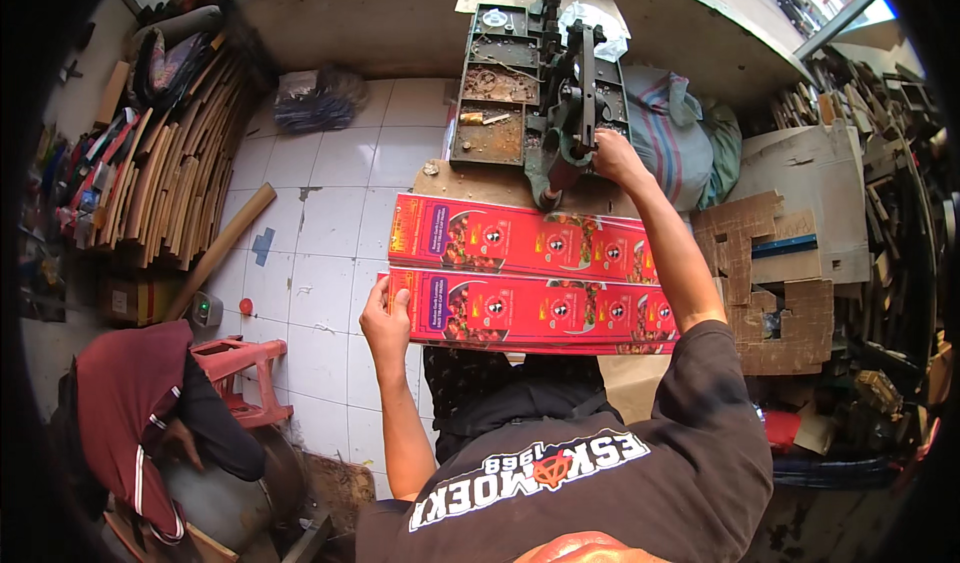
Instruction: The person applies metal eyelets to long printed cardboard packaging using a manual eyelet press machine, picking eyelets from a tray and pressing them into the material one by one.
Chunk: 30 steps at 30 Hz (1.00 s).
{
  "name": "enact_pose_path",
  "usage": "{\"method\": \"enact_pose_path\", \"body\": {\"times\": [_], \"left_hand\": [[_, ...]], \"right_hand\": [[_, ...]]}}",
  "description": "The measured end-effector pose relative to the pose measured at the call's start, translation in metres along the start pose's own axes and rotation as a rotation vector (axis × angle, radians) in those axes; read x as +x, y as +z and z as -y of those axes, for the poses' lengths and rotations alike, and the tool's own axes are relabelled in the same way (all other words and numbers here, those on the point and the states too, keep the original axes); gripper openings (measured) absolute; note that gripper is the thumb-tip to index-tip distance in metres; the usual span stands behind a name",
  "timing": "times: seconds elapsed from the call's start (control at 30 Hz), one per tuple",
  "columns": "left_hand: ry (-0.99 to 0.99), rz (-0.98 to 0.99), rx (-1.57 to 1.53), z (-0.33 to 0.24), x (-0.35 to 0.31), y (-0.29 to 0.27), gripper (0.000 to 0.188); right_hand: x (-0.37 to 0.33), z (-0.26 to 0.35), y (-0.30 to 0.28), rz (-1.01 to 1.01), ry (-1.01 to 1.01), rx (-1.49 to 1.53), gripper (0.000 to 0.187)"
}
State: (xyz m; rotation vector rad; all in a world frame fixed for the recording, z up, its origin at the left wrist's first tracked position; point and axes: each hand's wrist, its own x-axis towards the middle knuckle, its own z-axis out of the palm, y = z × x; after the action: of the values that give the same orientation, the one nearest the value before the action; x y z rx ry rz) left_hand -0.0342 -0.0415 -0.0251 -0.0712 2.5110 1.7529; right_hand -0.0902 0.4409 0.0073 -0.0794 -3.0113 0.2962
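Red printed card sheets (560,312) lie in a stack just in front of my body, their left end held in my left hand (387,315). The thumb is on top and the fingers go under the edge. Beyond them, a second red printed stack (520,235) lies on the bench, close alongside. My right arm reaches over the right end of both stacks to a dark metal hand press (575,98). At its right side, my right hand (614,157) is closed; the part it grips is hidden behind the fingers.
A black compartment tray (490,138) with small bits stands left of the press, and a striped sack (660,128) to the right. Brown cardboard (785,293) leans at right. A person in maroon (130,393) sits lower left by a pink stool (245,368). Cardboard sheets (185,143) stand upper left.
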Motion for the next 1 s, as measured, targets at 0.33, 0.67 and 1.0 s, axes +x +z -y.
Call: {"method": "enact_pose_path", "body": {"times": [0.33, 0.67, 1.0], "left_hand": [[0.052, -0.005, 0.009, 0.006, 0.002, 0.004, 0.037], [0.056, 0.002, -0.041, 0.008, 0.001, 0.002, 0.036], [0.061, -0.002, -0.077, 0.009, 0.001, 0.005, 0.035]], "right_hand": [[0.009, -0.035, 0.013, -0.203, 0.027, 0.3, 0.021], [-0.005, -0.025, 0.0, -0.344, 0.309, 0.493, 0.018], [-0.05, 0.015, 0.011, -0.217, 0.555, 1.411, 0.028]]}}
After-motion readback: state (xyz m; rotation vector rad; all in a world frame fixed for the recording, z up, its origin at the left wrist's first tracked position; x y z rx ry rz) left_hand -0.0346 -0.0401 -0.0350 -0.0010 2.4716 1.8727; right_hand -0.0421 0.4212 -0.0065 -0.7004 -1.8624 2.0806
